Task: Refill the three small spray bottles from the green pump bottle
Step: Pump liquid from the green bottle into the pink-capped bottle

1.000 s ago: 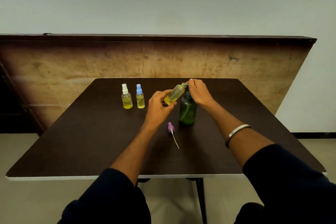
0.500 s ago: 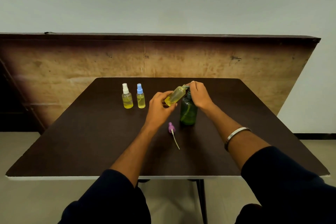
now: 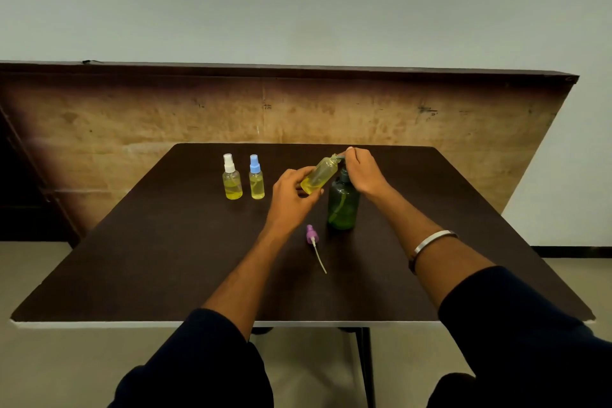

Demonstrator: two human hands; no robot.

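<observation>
The green pump bottle (image 3: 343, 208) stands upright near the middle of the dark table (image 3: 165, 258). My right hand (image 3: 362, 172) sits on top of its pump head, fingers curled over it. My left hand (image 3: 293, 194) grips an uncapped small bottle (image 3: 320, 174) of yellow liquid, tilted with its mouth up against the pump spout. That bottle's purple spray cap (image 3: 312, 235) with its dip tube lies on the table in front of the green bottle. Two capped small bottles stand to the left: one with a white cap (image 3: 231, 182), one with a blue cap (image 3: 256, 182).
A worn wooden board (image 3: 298, 109) leans against the wall right behind the table's far edge. The table's near edge (image 3: 198, 324) runs just in front of my sleeves. A metal bangle circles my right wrist.
Both hands and the tilted bottle stay at the pump spout; my right hand shifts only slightly on the pump head. Nothing else on the table has moved.
</observation>
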